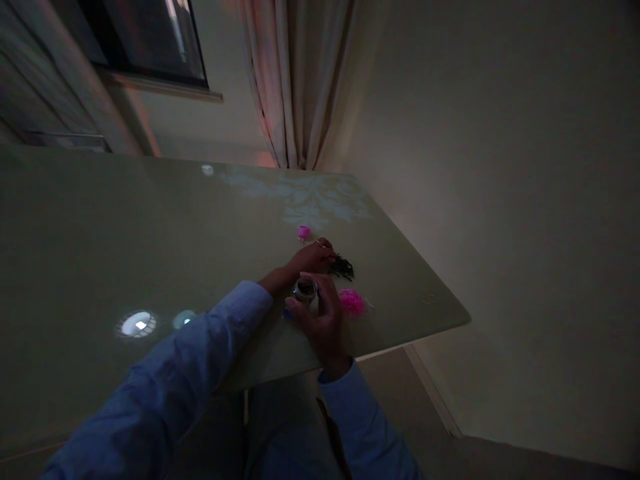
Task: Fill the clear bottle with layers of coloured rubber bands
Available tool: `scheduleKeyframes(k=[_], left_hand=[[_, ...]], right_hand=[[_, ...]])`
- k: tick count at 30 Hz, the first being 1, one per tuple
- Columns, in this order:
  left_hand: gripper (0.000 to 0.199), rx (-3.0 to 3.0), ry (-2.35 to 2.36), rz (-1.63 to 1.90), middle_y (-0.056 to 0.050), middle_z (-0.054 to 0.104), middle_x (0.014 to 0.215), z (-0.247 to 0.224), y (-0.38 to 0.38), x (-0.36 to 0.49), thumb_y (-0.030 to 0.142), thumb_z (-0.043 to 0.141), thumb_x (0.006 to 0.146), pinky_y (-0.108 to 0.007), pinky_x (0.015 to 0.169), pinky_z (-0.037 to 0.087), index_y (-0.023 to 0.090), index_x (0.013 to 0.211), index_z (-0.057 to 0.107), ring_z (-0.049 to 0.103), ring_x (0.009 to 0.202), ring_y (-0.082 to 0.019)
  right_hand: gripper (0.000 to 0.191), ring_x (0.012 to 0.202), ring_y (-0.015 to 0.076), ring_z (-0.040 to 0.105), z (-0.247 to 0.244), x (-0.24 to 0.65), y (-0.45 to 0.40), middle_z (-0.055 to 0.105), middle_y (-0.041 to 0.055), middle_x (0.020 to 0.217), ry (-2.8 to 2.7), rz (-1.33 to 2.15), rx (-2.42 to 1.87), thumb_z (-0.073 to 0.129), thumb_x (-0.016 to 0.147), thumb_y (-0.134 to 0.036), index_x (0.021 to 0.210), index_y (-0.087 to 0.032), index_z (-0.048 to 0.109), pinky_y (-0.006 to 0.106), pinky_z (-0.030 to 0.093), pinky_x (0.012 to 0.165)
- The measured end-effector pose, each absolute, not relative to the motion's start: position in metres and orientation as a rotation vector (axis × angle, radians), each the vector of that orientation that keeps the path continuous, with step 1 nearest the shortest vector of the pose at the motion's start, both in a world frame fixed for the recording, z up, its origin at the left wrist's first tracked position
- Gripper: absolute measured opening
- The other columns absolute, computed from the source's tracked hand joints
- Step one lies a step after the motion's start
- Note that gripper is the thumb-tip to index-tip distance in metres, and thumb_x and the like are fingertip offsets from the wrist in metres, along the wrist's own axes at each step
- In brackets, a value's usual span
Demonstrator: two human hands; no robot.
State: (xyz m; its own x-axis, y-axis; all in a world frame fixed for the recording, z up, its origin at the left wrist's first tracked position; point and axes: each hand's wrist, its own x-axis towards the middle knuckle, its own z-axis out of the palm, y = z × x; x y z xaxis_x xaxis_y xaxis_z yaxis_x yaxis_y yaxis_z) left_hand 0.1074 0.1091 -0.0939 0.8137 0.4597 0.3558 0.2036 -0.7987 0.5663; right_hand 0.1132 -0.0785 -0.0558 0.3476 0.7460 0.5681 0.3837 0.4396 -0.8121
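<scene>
dim frame, details soft. nearest: right hand (323,320) wrapped round a small round jar (305,289), fingers curled and closed on its side from the right, jar upright on the glass table (150,227) with its open mouth facing up. something blue just under the jar's left side, too dark to say what

pink clump of small bands (353,302) lies on the table just right of the right hand, touching or nearly touching the fingers, can't tell which

left hand (314,257) sits just beyond the jar, forearm coming in from the left, fingertips pinched together on the left end of a dark clump of bands (343,267). clump's long axis runs roughly left-right, trailing away to the right of the fingertips

key relation: dark clump is just behind and slightly right of the jar mouth, left hand nearer to it than the right

farther: small pink ring-like piece (303,232) alone past the left hand. curtain (295,80) and window (150,40) behind
</scene>
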Motion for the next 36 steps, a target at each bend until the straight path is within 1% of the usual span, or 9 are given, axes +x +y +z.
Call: scheduleKeyframes(k=[5,9,12,15,20,23,29,32,36], left_hand=[[0.022,2.465,0.485,0.681,-0.01,0.064,0.119,-0.098,0.11,0.108,0.02,0.064,0.09,-0.033,0.091,0.054,0.021,0.107,0.078,0.067,0.1,-0.02],[0.024,2.466,0.444,0.671,-0.013,0.064,0.121,-0.097,0.11,0.106,0.028,0.064,0.094,-0.036,0.094,0.053,0.018,0.111,0.077,0.066,0.104,-0.022],[0.037,2.484,0.394,0.643,-0.015,0.062,0.125,-0.097,0.11,0.103,0.038,0.076,0.086,-0.038,0.096,0.053,0.018,0.116,0.076,0.066,0.108,-0.026],[0.042,2.525,0.377,0.624,-0.013,0.06,0.128,-0.096,0.109,0.101,0.039,0.081,0.081,-0.039,0.098,0.052,0.022,0.12,0.075,0.065,0.109,-0.026],[0.034,2.575,0.428,0.593,-0.011,0.062,0.12,-0.09,0.103,0.1,0.035,0.075,0.087,-0.036,0.094,0.052,0.023,0.119,0.076,0.065,0.101,-0.022],[0.026,2.588,0.474,0.579,-0.009,0.062,0.113,-0.086,0.1,0.101,0.03,0.072,0.089,-0.033,0.09,0.052,0.023,0.113,0.078,0.065,0.097,-0.021],[0.014,2.533,0.515,0.598,-0.007,0.063,0.104,-0.082,0.098,0.104,0.022,0.07,0.088,-0.029,0.085,0.052,0.021,0.098,0.08,0.064,0.092,-0.018],[0.013,2.496,0.533,0.633,-0.006,0.063,0.102,-0.083,0.098,0.105,0.019,0.069,0.088,-0.028,0.084,0.052,0.021,0.094,0.08,0.064,0.09,-0.017],[0.014,2.419,0.588,0.713,-0.008,0.065,0.103,-0.085,0.101,0.108,0.016,0.068,0.086,-0.03,0.083,0.052,0.02,0.093,0.08,0.064,0.09,-0.018]], right_hand=[[0.034,0.102,0.0218,0.064,-0.058,0.112,-0.078,0.067,0.0045,0.11,-1.246,0.328,-1.142,0.076,0.083,-0.029,0.116,-0.028,0.067,0.036,0.053,0.09],[0.035,0.103,0.0218,0.064,-0.058,0.112,-0.078,0.067,0.0046,0.111,-1.247,0.328,-1.139,0.076,0.084,-0.03,0.117,-0.028,0.066,0.036,0.053,0.09],[0.035,0.102,0.0214,0.064,-0.058,0.112,-0.079,0.067,0.0042,0.11,-1.267,0.322,-1.156,0.076,0.084,-0.031,0.118,-0.027,0.066,0.036,0.053,0.09],[0.035,0.102,0.0208,0.064,-0.059,0.112,-0.078,0.067,0.0038,0.109,-1.264,0.318,-1.157,0.076,0.084,-0.031,0.118,-0.027,0.066,0.036,0.053,0.09],[0.035,0.099,0.0206,0.065,-0.055,0.11,-0.078,0.067,0.0037,0.108,-1.258,0.324,-1.142,0.076,0.084,-0.03,0.117,-0.027,0.066,0.035,0.054,0.088],[0.034,0.099,0.0203,0.065,-0.052,0.109,-0.078,0.068,0.0033,0.107,-1.253,0.307,-1.136,0.076,0.083,-0.029,0.115,-0.027,0.066,0.034,0.054,0.088],[0.033,0.1,0.0205,0.065,-0.05,0.11,-0.079,0.067,0.0035,0.106,-1.269,0.299,-1.169,0.075,0.084,-0.029,0.116,-0.026,0.066,0.034,0.053,0.089],[0.034,0.099,0.0203,0.065,-0.052,0.111,-0.079,0.066,0.0036,0.106,-1.264,0.301,-1.166,0.076,0.084,-0.029,0.117,-0.026,0.066,0.034,0.053,0.088],[0.033,0.101,0.0204,0.064,-0.054,0.111,-0.078,0.067,0.0041,0.108,-1.249,0.309,-1.159,0.075,0.084,-0.029,0.116,-0.026,0.067,0.034,0.053,0.089]])
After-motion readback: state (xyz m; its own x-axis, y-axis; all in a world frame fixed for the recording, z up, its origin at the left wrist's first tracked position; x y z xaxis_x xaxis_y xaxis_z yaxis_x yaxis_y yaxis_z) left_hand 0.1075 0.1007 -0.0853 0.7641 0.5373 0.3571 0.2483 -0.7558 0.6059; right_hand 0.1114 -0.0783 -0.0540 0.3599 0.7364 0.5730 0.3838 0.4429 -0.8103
